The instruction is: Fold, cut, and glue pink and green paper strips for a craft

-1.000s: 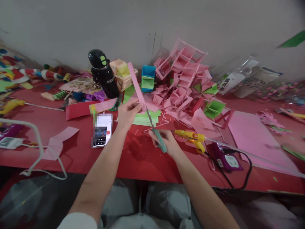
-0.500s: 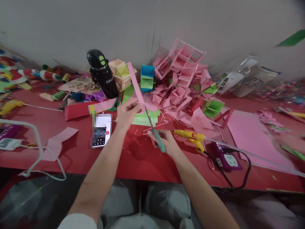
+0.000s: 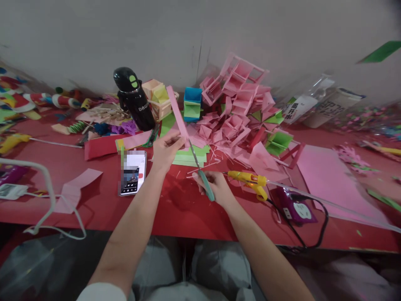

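Pink paper strip [image 3: 176,108], one: pinched in left hand [image 3: 166,152], lower end by one pair of scissors [image 3: 205,184] gripped in right hand [image 3: 219,187], near one yellow glue gun [image 3: 247,178].

Matt paper strip [image 3: 176,109], smooth metal scissor blades [image 3: 194,156], plastic scissor handles [image 3: 206,186], glossy bottle [image 3: 138,104]

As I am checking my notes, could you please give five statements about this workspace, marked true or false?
1. The left-hand grip holds a pink paper strip, and the right-hand grip holds scissors. True.
2. The scissors are red-handled. False: they are green-handled.
3. A yellow glue gun lies right of the right-hand grip. True.
4. A phone lies left of the scissors. True.
5. The phone lies face down. False: it lies face up.
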{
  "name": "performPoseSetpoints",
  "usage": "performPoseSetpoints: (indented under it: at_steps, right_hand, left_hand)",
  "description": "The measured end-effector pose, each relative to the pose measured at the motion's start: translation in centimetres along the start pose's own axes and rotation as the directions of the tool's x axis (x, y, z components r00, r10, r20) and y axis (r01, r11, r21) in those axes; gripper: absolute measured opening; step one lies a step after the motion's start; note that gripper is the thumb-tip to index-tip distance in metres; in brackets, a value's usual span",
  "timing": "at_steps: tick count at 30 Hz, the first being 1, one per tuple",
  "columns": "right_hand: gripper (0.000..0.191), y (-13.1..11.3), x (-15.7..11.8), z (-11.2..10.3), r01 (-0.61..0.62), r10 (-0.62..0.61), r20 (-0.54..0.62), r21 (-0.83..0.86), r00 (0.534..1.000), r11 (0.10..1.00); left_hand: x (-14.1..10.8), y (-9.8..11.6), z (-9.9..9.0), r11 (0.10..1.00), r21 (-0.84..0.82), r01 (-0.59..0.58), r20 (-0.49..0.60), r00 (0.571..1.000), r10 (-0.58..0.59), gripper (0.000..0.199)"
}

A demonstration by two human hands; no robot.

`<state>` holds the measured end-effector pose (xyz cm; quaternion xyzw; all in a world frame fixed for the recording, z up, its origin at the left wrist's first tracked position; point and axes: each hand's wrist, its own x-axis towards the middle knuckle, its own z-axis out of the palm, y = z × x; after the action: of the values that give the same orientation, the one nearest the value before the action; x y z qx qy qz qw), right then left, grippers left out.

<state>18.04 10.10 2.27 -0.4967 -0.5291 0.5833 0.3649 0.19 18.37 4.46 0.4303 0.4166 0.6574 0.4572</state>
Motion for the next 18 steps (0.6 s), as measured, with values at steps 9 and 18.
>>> performPoseSetpoints:
  at_steps: [9, 18]
  right_hand:
    - [0.047, 0.36, 0.05, -0.01, 0.004, -0.005, -0.030, -0.028, 1.000, 1.000]
    - [0.049, 0.05, 0.02, -0.07, -0.012, 0.011, 0.036, 0.017, 0.999, 1.000]
  left_hand:
    - [-0.06, 0.17, 0.12, 1.000, 0.004, 0.021, -0.012, 1.000, -0.021, 0.037]
    - [-0.25, 0.30, 0.16, 1.000, 0.018, 0.012, -0.013, 1.000, -0.012, 0.035]
